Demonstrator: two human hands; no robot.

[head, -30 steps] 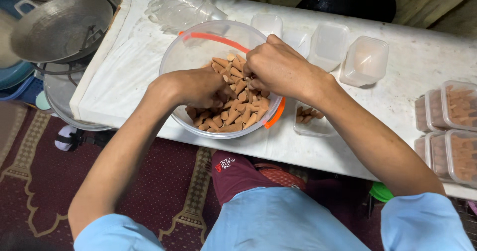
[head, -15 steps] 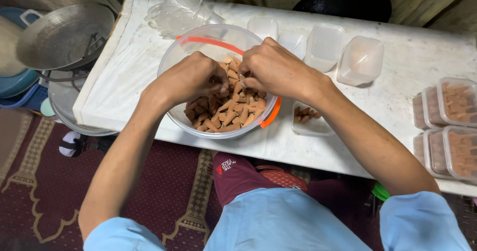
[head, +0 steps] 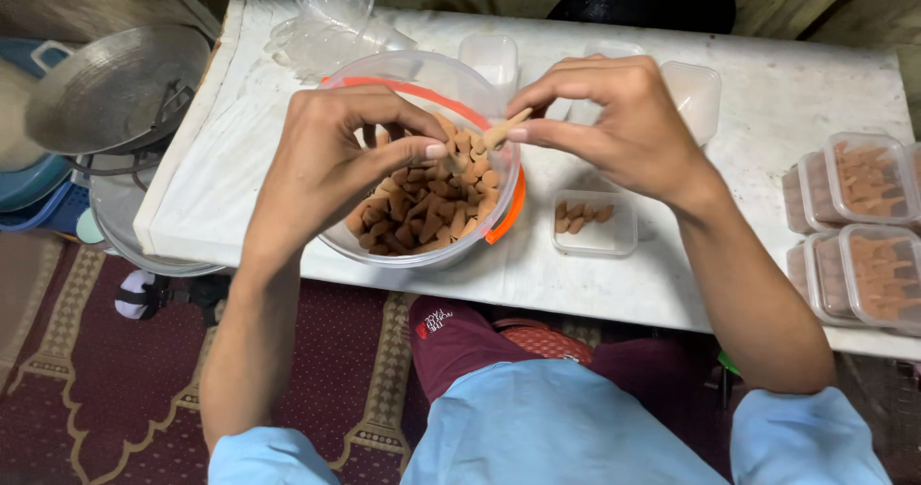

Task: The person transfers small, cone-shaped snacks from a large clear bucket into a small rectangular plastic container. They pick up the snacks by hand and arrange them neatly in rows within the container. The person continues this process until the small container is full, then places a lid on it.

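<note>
Left hand: your left hand point(head: 331, 164) curls over the bowl point(head: 384, 77), fingertips touching the cone point(head: 501, 135).
Right hand: your right hand point(head: 614, 120) pinches one cone.
Small tray point(head: 595, 240): three cones, on the desk point(head: 787, 92).
Lidded boxes point(head: 859, 231): four, filled.

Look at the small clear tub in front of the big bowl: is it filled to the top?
No: the small clear tub holds only a few brown pieces along its far side.

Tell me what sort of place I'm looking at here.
Probably a home or small workshop where snacks are packed by hand: a big clear bowl of brown pieces on a cloth-covered table, filled lidded tubs stacked at the right, and a patterned rug underfoot.
</note>
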